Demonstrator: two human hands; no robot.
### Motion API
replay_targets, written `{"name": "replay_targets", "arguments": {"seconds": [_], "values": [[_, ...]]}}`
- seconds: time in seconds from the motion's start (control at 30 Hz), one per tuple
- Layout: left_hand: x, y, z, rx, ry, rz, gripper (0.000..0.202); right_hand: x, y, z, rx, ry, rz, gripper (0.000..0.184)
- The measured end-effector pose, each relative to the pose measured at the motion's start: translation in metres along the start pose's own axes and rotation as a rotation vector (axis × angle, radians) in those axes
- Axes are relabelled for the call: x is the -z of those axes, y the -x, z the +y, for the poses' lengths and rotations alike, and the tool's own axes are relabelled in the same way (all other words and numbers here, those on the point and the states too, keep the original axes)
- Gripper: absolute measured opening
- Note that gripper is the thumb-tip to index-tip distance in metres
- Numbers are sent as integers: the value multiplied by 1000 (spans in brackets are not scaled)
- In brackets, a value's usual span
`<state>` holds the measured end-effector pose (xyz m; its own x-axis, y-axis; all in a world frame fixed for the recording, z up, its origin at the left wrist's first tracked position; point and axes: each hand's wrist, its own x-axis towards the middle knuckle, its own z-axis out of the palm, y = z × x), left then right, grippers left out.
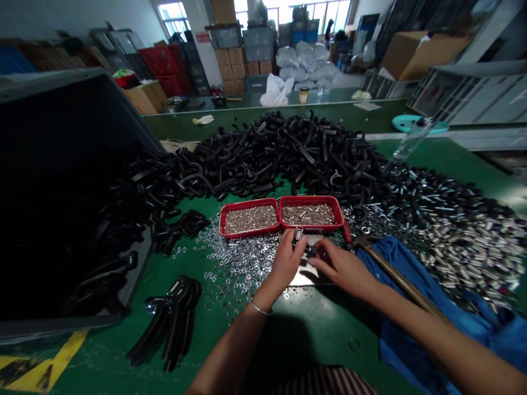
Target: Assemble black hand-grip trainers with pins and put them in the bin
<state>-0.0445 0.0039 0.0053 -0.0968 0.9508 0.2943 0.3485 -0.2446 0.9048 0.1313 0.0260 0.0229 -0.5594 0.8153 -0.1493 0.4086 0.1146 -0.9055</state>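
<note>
My left hand and my right hand meet over a small metal plate on the green table, just in front of two red trays. The left fingers pinch a small silver spring-like part upright. Between both hands lies a small black piece, pinched by my right fingertips. The left red tray and the right red tray are filled with small metal parts. Silver washers are scattered around the hands.
A big heap of black curved plastic parts covers the table behind the trays. Metal sleeves spread at the right. A dark bin stands at the left. Finished black pieces lie near the front. A hammer rests on blue cloth.
</note>
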Motion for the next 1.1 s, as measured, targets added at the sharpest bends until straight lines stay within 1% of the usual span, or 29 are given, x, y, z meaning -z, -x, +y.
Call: {"name": "replay_targets", "arguments": {"seconds": [0.03, 0.07, 0.13, 0.17, 0.2, 0.23, 0.3, 0.33, 0.37, 0.4, 0.47, 0.5, 0.53, 0.57, 0.63, 0.67, 0.7, 0.73, 0.77, 0.8, 0.83, 0.93, 0.97, 1.0, 1.07, 1.1], "values": [[0, 0, -1, 22, 5, 2, 18, 0, 0, -1, 11, 25, 51, 48], [-1, 0, -2, 23, 5, -9, 18, 0, 1, -2, -6, 17, 38, 49], [-1, 0, -2, -16, -18, -51, 17, -1, 1, -3, -92, -74, -134, 61], [-2, 0, -3, -36, -29, -65, 17, -2, 1, -4, -120, -119, -199, 65], [-2, 0, -3, -40, -34, -67, 17, -2, 1, -4, -115, -138, -208, 63], [-2, 0, -3, -24, -30, -56, 17, -2, 1, -4, -79, -131, -156, 56], [-3, 1, -4, 36, -9, -16, 17, -2, 1, -4, 8, -105, 8, 44], [-3, 1, -4, 55, -2, -2, 17, -2, 1, -5, 28, -105, 56, 42], [-3, 1, -5, 56, -4, -1, 17, -2, 1, -5, 22, -123, 49, 42], [-3, 2, -5, 40, -13, -12, 17, -2, 1, -5, -11, -164, -12, 45], [-3, 2, -6, -9, -31, -54, 17, -2, 2, -5, -93, -255, -187, 57], [-3, 3, -6, -15, -30, -68, 18, -2, 3, -5, -100, -263, -216, 58], [-3, 3, -6, 1, -21, -65, 18, -3, 3, -5, -73, -239, -179, 54], [-4, 3, -7, 37, -8, -47, 19, -4, 3, -6, -21, -194, -96, 47], [-5, 3, -7, 111, 6, 11, 20, -6, 3, -6, 97, -100, 128, 40], [-5, 3, -7, 123, -1, 33, 19, -8, 3, -6, 116, -107, 192, 39], [-5, 3, -7, 108, -17, 39, 19, -9, 3, -6, 95, -167, 189, 37], [-5, 3, -6, 73, -37, 31, 18, -10, 3, -6, 39, -257, 129, 36], [-4, 3, -5, 34, -53, 15, 18, -10, 3, -6, -27, -341, 41, 37], [-3, 3, -5, 8, -57, -4, 18, -10, 4, -6, -78, -383, -33, 39], [-3, 3, -4, 2, -50, -20, 18, -9, 5, -6, -95, -371, -63, 40], [-1, 3, -2, 32, -14, -20, 19, -7, 8, -7, -41, -202, 21, 38], [0, 3, -1, 22, -21, -10, 18, -7, 9, -7, -36, -181, 24, 39], [1, 3, 1, -4, -39, -3, 18, -7, 9, -8, -51, -190, -14, 42], [2, 2, 4, -69, -78, -14, 17, -7, 10, -9, -94, -248, -151, 54], [2, 3, 5, -85, -81, -27, 17, -8, 10, -10, -85, -252, -165, 55]]}}
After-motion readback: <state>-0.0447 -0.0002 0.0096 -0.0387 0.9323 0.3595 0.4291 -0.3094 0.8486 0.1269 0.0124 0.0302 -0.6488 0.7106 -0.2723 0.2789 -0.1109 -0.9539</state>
